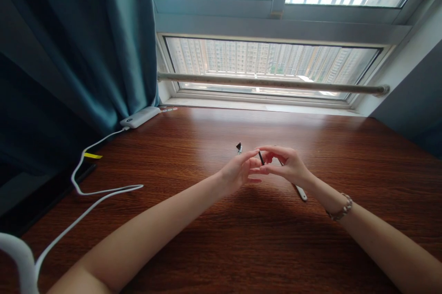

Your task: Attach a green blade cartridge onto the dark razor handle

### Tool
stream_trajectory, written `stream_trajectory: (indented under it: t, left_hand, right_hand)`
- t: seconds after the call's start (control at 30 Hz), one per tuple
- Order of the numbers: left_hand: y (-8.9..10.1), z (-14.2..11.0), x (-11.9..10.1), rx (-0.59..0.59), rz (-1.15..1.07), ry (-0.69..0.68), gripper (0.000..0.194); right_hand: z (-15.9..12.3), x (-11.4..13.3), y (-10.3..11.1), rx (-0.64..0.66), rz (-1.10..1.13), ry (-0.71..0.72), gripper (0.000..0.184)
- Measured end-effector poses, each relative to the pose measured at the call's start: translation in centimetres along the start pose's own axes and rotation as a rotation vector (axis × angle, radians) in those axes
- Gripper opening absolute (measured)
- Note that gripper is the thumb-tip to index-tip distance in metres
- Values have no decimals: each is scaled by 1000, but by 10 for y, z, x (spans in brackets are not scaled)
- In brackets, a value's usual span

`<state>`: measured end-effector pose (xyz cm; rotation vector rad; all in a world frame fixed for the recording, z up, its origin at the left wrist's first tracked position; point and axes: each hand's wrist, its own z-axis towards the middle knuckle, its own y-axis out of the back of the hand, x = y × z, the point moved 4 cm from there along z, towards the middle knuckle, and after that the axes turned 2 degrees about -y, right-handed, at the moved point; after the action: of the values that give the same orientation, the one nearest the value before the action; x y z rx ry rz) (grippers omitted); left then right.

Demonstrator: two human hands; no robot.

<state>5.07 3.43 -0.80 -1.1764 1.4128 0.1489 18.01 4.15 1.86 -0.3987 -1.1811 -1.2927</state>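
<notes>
Above the table, my two hands meet at the fingertips. My right hand [289, 164] is closed in a pinch on a thin black strip [261, 158], held between thumb and forefinger; its exact kind is too small to tell. My left hand [236, 175] comes right up to the strip, fingers stretched and apart, the thumb tip near its upper end. Whether the left hand touches it I cannot tell. Just beyond the left hand is a small metallic piece with a dark top [239, 147]. A tool with a white handle [301, 192] lies under my right hand and wrist, partly hidden.
The brown wooden table [193, 248] reaches to the windowsill, where a metal rail [276, 83] crosses the window. A white power strip [141, 117] lies back left by the blue curtain [127, 45]. Its white cable [103, 191] loops along the left side, near a yellow strip [93, 155].
</notes>
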Motion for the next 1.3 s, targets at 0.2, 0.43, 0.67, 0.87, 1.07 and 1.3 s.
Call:
stream_trajectory:
  t: [0.2, 0.43, 0.67, 0.87, 1.07, 1.3]
  left_hand:
    - [-1, 0, 0, -82, 14, -100, 30]
    - [0, -1, -4, -104, 62, -258, 23]
    - [0, -1, -4, -81, 47, -257, 23]
    - [-1, -2, -6, -83, 28, -278, 22]
    - [0, -1, -5, -116, -23, -276, 22]
    - [8, 3, -3, -160, -53, -308, 22]
  right_hand:
    - [0, 9, 4, -144, -194, -4, 33]
    - [1, 11, 3, -164, -222, -1, 34]
    - [1, 9, 2, -145, -230, 3, 36]
    - [0, 11, 0, -161, -300, 22, 14]
    - [0, 7, -2, -119, -178, -36, 23]
    - [0, -7, -5, -15, 230, -240, 38]
